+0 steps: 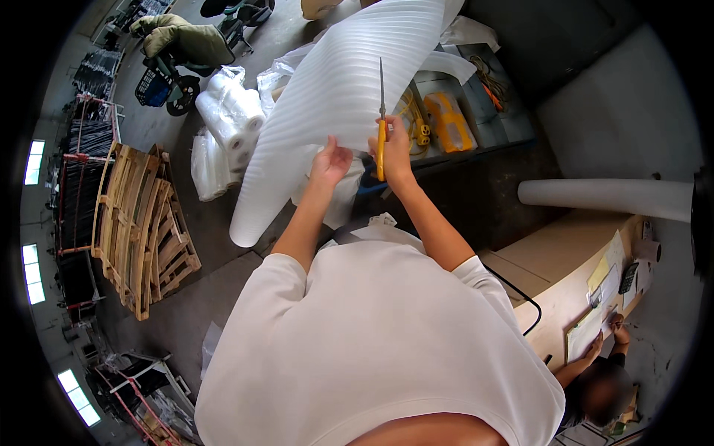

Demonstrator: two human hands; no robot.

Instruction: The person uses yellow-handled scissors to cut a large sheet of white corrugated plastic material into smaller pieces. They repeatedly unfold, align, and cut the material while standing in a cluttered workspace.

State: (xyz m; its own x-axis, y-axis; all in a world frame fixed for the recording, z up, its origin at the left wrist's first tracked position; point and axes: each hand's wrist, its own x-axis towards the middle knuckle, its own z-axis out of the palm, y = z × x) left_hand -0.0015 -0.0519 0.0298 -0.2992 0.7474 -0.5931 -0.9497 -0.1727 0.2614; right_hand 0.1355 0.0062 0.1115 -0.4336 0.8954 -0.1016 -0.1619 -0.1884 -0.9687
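My right hand (393, 149) grips a pair of scissors (381, 141) by its yellow-orange handles, the long blades pointing away from me. To its left, my left hand (331, 162) has its thumb apart from loosely curled fingers, and I see nothing held in it. Beyond both hands lies a large sheet of white ribbed foam wrap (342, 82), sloping from far right to near left. The scissor blades overlap it in the picture; whether they touch it I cannot tell. Behind my wrists hangs a paler white piece of material (338, 204), partly hidden by my arms.
At right of the foam, a dark open bin (520, 128) holds an orange-and-clear package (448, 123) and yellow cord. Plastic-wrapped rolls (234, 119) and wooden pallets (145, 230) stand left. Right, a person writes at a desk (550, 316), near a white roll (602, 197). A scooter (175, 89) stands far left.
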